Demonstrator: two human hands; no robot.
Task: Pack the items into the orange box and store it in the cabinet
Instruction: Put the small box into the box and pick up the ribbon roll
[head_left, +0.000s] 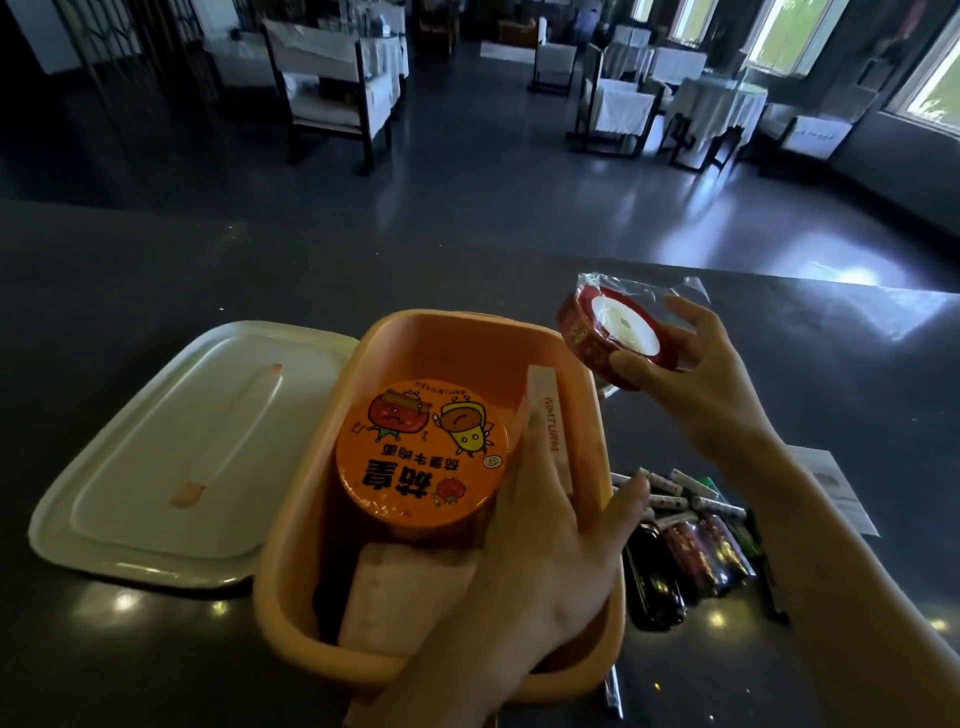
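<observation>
The orange box (400, 338) stands open on the dark counter. Inside it sit an orange instant noodle cup (421, 457), a slim white carton (550, 426) along the right wall, and a pale packet (395, 597) at the near end. My left hand (545, 561) reaches into the box, fingers spread against the cup's right side and the carton. My right hand (691, 384) holds a red ribbon roll (608, 332) in clear wrap, raised above the counter just right of the box's far corner.
The box's white lid (171, 457) lies flat to the left of the box. A bunch of sausages and markers (685, 535) lies to the right, with a paper sheet (836, 488) beyond. Chairs and covered tables stand across the floor behind the counter.
</observation>
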